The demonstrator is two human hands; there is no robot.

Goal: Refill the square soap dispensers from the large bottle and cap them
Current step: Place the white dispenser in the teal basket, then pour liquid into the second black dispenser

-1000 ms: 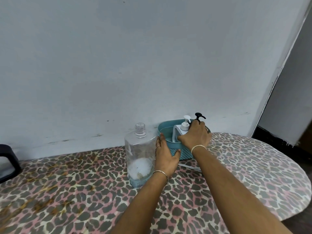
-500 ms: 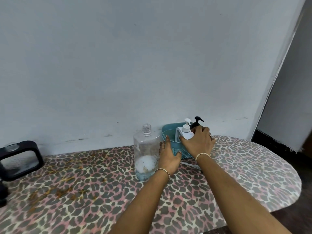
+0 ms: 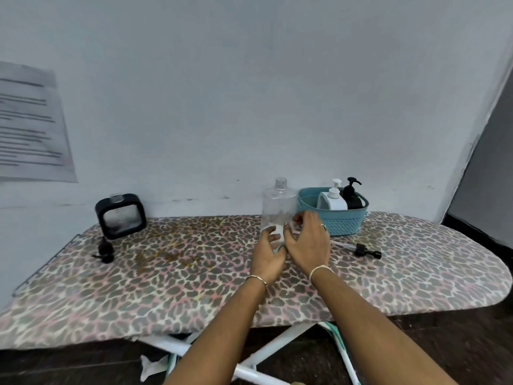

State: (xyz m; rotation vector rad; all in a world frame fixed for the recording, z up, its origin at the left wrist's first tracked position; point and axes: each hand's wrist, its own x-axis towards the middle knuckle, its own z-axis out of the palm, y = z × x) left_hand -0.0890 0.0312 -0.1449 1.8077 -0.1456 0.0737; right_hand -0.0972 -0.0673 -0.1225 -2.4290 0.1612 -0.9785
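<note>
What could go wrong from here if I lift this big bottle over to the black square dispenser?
1. The large bottle is uncapped. The left hand holds it low and the right hand is only spread beside it, so tilting it on the way may spill onto the ironing board.
2. The square dispenser has a narrow-looking neck, so the pour could miss.
3. The loose pump lies close by the right hand and might get knocked off.
</note>
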